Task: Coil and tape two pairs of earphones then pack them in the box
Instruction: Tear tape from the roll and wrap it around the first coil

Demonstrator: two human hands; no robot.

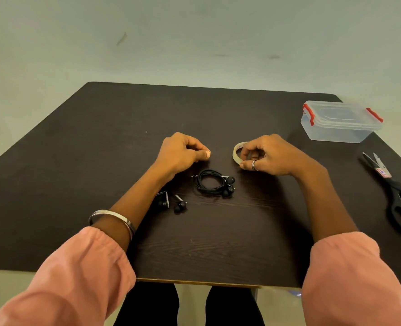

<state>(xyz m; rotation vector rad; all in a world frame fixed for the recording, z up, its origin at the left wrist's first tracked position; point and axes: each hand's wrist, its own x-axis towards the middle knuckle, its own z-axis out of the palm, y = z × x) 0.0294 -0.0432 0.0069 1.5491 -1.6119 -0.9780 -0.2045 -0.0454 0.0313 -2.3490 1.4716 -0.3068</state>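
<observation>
Lying coiled (black, loose), earphones point(214, 184) near tape point(237, 152).

Black earphones point(214, 184) coiled at table centre; second pair point(171, 202) loose at 8 o'clock, partly hidden. Tape roll point(237, 152) upright at 1 o'clock. Clear red-clipped box point(340, 121) shut, 2 o'clock.

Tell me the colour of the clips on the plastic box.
Red. The clips sit at each end of the clear box, seen in the head view.

Black-handled scissors point(393, 191) lie at three o'clock on a dark wood-grain table point(100, 142), blades closed and pointing toward eleven, before a pale wall point(194, 38)
</observation>
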